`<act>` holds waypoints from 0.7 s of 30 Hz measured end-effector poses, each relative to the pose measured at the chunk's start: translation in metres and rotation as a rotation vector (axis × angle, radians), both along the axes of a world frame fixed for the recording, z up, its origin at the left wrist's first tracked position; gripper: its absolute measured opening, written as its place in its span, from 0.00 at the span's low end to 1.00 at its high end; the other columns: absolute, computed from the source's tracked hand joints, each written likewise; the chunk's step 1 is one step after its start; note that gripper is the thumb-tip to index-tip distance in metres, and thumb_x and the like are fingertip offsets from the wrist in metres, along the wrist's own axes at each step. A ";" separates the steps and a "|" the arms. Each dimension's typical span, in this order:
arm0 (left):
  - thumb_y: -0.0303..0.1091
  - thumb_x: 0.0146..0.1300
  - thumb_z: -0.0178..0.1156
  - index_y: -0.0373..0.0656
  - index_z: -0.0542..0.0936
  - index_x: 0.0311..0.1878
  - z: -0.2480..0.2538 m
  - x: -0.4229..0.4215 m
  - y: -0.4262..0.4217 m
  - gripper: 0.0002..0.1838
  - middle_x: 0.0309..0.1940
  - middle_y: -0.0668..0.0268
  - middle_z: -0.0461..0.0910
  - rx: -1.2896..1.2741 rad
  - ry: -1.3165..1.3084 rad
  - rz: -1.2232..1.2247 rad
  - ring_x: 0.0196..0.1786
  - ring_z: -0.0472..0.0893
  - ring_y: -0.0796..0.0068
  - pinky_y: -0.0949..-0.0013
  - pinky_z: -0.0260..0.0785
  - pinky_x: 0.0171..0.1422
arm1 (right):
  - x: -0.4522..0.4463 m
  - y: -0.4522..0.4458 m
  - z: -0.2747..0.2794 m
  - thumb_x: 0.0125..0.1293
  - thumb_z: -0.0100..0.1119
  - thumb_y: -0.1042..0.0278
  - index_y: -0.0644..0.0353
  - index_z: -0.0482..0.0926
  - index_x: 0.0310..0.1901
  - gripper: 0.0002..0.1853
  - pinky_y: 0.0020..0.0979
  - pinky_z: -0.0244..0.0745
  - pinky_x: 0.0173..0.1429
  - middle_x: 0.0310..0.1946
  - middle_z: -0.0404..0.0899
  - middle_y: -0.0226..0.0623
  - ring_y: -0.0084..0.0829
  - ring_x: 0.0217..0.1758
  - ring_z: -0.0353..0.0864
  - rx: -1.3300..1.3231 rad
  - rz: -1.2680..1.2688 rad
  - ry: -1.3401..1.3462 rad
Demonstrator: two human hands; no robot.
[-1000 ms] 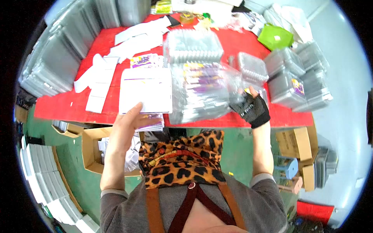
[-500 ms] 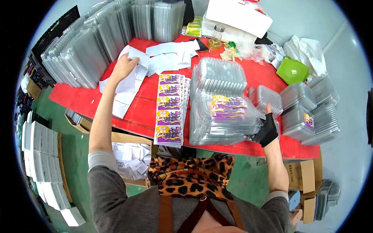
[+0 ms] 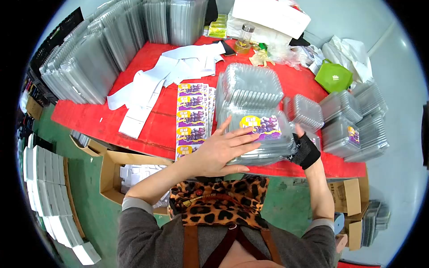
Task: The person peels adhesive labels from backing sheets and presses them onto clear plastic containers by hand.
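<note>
A clear plastic box (image 3: 263,142) with a purple grape label (image 3: 260,127) on its lid lies on top of a stack near the table's front edge. My left hand (image 3: 225,149) is bare and open, its fingers spread across the lid's left part, fingertips by the label. At the right side, my right hand (image 3: 306,149), in a black fingerless glove, grips the box's edge with the thumb up; its other fingers are partly hidden. Left of the box lie sheets of grape labels (image 3: 191,102), partly covered by my left forearm.
White backing paper strips (image 3: 143,98) lie loose on the red table (image 3: 89,111). Behind the box stands a taller stack of clear boxes (image 3: 252,82); smaller stacks (image 3: 304,111) are at right. Plastic lids (image 3: 89,62) line the back left. A green bag (image 3: 333,77) sits at back right.
My left hand has left the white paper and come right and nearer, onto the box lid. The paper strips now lie loose. My right hand stays at the box's right edge.
</note>
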State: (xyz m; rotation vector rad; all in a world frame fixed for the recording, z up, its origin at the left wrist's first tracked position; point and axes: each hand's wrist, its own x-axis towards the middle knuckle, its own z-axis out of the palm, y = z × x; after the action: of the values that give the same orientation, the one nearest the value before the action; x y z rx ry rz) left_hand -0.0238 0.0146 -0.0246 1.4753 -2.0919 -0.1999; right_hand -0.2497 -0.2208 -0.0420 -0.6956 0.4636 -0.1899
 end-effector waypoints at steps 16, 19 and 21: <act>0.60 0.58 0.67 0.30 0.77 0.61 -0.149 0.177 -0.048 0.41 0.68 0.42 0.70 0.099 -0.066 1.290 0.71 0.68 0.45 0.51 0.59 0.76 | -0.007 0.030 -0.019 0.56 0.70 0.70 0.65 0.59 0.75 0.46 0.31 0.68 0.69 0.67 0.70 0.39 0.30 0.68 0.71 -0.640 -0.251 -0.062; 0.63 0.57 0.67 0.27 0.75 0.61 -0.170 0.185 -0.048 0.44 0.69 0.43 0.69 0.066 -0.113 1.297 0.72 0.66 0.44 0.50 0.54 0.79 | -0.028 0.022 -0.024 0.53 0.69 0.68 0.65 0.64 0.73 0.43 0.32 0.70 0.68 0.63 0.75 0.39 0.32 0.65 0.75 -0.512 -0.392 -0.180; 0.59 0.58 0.68 0.34 0.77 0.62 -0.173 0.182 -0.045 0.40 0.67 0.43 0.71 0.002 -0.076 1.283 0.72 0.67 0.44 0.50 0.57 0.77 | -0.055 -0.005 -0.026 0.55 0.69 0.66 0.66 0.65 0.72 0.42 0.35 0.73 0.67 0.62 0.77 0.42 0.35 0.63 0.78 -0.508 -0.475 -0.223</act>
State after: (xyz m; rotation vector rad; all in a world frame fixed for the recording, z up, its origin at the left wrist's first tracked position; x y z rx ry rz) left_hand 0.1585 -0.0304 -0.1972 2.4911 -0.8358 0.3505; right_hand -0.3047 -0.2259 -0.0682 -1.0385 0.3609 -0.8463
